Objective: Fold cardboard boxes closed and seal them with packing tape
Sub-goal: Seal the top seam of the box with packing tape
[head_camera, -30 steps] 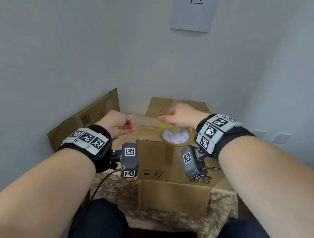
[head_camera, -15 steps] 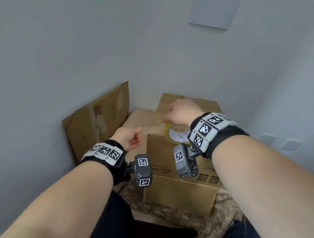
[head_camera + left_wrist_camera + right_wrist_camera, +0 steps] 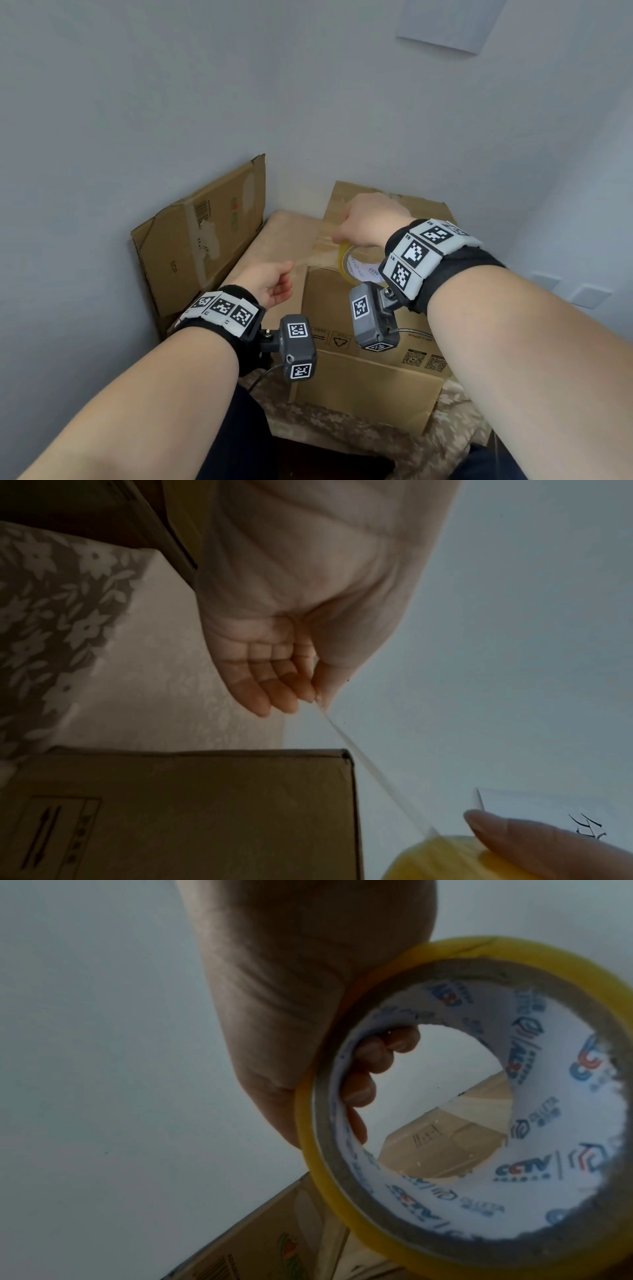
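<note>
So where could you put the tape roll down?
Bare cloth shows on the table, between the flat cardboard leaning on the wall and the box. The far box top, beyond the right hand, also looks free. The near box top is crowded: tape roll, stretched tape and left hand.

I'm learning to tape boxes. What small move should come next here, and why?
Probably lower the stretched tape strip onto the box top. The left hand pinches its free end in the air left of the box, the right hand holds the tape roll above the top, and the strip isn't stuck down yet.
</note>
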